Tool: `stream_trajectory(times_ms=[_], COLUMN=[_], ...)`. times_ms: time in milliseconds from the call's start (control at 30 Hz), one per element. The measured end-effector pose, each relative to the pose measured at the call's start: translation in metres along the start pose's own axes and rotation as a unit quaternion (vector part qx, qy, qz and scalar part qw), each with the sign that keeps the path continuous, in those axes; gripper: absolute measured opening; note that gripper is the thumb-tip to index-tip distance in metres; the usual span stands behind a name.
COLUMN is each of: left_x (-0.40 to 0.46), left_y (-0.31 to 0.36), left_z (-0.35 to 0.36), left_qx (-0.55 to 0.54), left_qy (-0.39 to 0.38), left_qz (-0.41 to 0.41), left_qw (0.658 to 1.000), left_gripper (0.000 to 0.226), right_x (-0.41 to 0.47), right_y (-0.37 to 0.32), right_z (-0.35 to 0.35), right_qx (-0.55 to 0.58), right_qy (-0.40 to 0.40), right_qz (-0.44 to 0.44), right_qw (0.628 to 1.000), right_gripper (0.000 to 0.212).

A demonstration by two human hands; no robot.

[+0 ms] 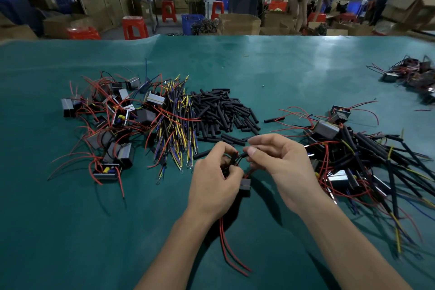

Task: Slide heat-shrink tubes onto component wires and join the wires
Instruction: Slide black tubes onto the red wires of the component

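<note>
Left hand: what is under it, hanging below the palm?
Below the left hand, two red wires trail toward the viewer over the green mat. A small grey component shows beside the palm. The palm hides where the wires attach.

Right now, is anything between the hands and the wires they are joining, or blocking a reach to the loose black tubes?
Nothing visible. The left hand and right hand both pinch the wires of one component. The heat-shrink tube pile lies just beyond the fingertips on the green mat, with only stray tubes between.
</note>
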State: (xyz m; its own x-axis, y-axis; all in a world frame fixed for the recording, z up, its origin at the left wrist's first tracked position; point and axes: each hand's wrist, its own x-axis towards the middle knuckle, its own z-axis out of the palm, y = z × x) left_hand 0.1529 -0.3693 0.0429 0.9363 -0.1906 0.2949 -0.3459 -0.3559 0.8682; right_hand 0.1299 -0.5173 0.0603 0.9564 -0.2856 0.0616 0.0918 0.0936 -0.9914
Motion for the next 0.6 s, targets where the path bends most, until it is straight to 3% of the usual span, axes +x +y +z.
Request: stream_trajectory(times_ms=[233,467,600], left_x=[0.0009,0.0032,0.0045], left_y=[-0.0031,-0.0053,-0.0056], left_z=[0.0021,0.0025,0.0017], left_qx=[-0.012,-0.014,-0.019], left_qy=[-0.01,-0.016,-0.04], left_qz=[-0.003,-0.017,-0.02], left_qw=[1.0,1.0,0.999], left_gripper=[0.015,0.013,0.014], right_x=[0.0007,0.001,0.0015], right_y=[-0.0075,-0.0033,-0.0051], right_z=[-0.0053,-0.0037,-0.0053], right_qx=[-0.202,-0.068,-0.081], right_qy=[-0.001,0.024,0.018], right_qz=[-0.075,-0.009,-0.022], right_qw=[0.976,0.997,0.996], right_gripper=[0.016,0.011,0.012])
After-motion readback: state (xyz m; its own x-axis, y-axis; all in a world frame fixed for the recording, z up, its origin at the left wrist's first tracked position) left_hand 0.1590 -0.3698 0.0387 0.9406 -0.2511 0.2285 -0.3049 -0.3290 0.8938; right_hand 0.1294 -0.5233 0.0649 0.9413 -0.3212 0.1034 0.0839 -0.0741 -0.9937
